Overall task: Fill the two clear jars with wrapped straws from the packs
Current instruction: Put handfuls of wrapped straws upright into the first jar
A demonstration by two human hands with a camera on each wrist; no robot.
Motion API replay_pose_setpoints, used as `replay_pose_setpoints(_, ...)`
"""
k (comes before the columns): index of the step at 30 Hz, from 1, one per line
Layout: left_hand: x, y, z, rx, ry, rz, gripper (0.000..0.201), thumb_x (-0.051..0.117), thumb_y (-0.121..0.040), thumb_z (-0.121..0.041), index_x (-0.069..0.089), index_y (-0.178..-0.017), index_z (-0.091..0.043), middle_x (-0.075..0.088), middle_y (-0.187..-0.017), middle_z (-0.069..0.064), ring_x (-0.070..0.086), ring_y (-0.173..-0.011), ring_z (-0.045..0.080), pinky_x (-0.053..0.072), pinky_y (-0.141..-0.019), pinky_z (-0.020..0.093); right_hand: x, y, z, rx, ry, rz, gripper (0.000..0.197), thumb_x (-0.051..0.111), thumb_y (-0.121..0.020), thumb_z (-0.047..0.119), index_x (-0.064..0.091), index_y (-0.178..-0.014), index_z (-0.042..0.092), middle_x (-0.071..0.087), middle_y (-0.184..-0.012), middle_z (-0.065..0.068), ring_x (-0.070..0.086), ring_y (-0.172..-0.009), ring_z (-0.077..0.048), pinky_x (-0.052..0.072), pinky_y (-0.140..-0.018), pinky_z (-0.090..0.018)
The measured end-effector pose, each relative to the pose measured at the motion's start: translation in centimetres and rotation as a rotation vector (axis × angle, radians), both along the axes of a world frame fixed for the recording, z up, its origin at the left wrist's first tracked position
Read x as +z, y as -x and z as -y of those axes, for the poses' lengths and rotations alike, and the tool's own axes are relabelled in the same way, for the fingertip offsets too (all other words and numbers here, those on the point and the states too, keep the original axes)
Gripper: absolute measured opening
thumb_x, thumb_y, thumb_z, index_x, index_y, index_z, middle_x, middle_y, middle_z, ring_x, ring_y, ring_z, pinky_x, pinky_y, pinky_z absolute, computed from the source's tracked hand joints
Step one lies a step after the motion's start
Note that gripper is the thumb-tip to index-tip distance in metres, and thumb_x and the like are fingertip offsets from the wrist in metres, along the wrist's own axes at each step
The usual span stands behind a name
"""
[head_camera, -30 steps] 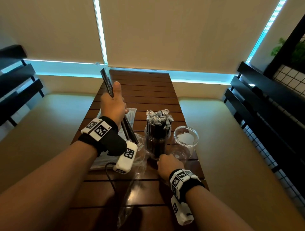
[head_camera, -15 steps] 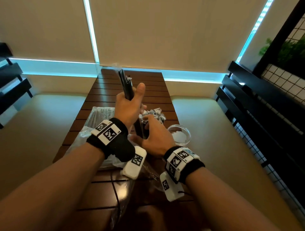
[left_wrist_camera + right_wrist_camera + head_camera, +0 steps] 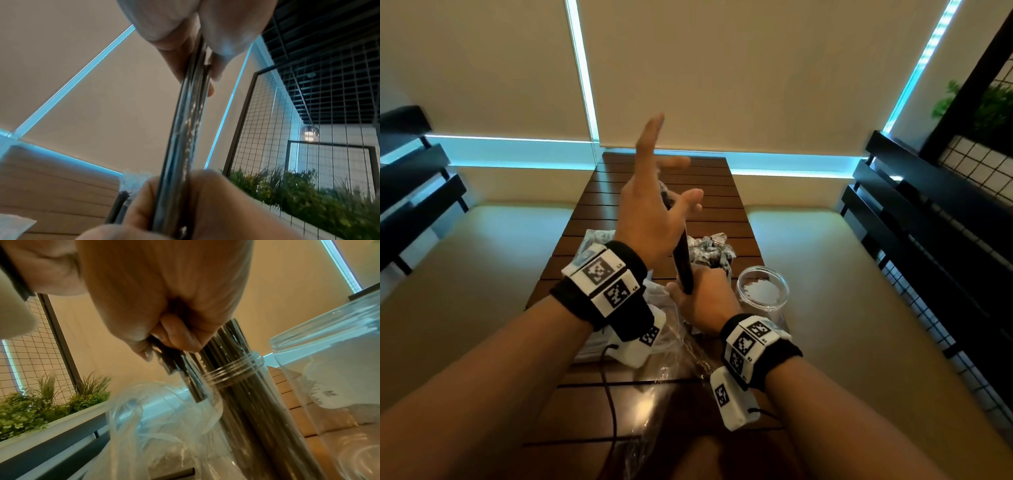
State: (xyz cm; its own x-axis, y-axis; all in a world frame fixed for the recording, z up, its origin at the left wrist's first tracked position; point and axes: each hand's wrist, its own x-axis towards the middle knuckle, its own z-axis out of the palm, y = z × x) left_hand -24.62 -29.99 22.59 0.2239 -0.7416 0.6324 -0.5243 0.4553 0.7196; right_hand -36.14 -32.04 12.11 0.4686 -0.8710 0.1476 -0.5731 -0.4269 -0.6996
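Observation:
My right hand (image 3: 702,301) grips the lower end of a bundle of black wrapped straws (image 3: 683,263), which stands nearly upright in front of the full jar (image 3: 710,251). In the right wrist view its curled fingers (image 3: 174,340) wrap the straws (image 3: 191,378) beside that jar's threaded neck (image 3: 236,373). My left hand (image 3: 661,164) is raised with fingers spread, its palm side against the upper part of the straws (image 3: 185,129). To the right stands the empty clear jar (image 3: 763,291), also seen in the right wrist view (image 3: 329,356).
Crumpled clear plastic packs (image 3: 657,373) lie on the slatted wooden table (image 3: 667,178), one more at the left (image 3: 590,240). Beige benches flank the table. A black rail and wire grid with plants (image 3: 983,102) stand at the right.
My left hand has let go its grip on the straws and spread its fingers. My right hand rose from beside the jars and took hold of the bundle's lower end.

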Motion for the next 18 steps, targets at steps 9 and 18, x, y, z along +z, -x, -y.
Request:
replay_pose_setpoints(9, -1.2, 0.7, 0.0, 0.103, -0.011, 0.505, 0.034, 0.065, -0.089, -0.037, 0.061, -0.119, -0.023, 0.058, -0.125, -0.006, 0.059, -0.102, 0.011, 0.05, -0.086, 0.032, 2.1, 0.4, 0.2, -0.045, 0.125, 0.114, 0.033, 0.062, -0.088, 0.019, 0.045, -0.06, 0.02, 0.055, -0.052, 0.001, 0.046, -0.044, -0.01, 0.036, -0.046, -0.021)
replay_pose_setpoints(18, 0.5, 0.0, 0.1, -0.055, 0.062, 0.594, 0.027, 0.071, -0.085, -0.021, 0.061, -0.109, -0.013, 0.056, -0.105, 0.0, 0.052, -0.085, 0.009, 0.044, -0.077, 0.012, 4.7, 2.1, 1.7, -0.099, 0.162, 0.093, 0.026, 0.077, -0.08, 0.034, 0.055, -0.091, 0.027, 0.056, -0.081, 0.017, 0.053, -0.071, 0.005, 0.037, -0.058, -0.006)
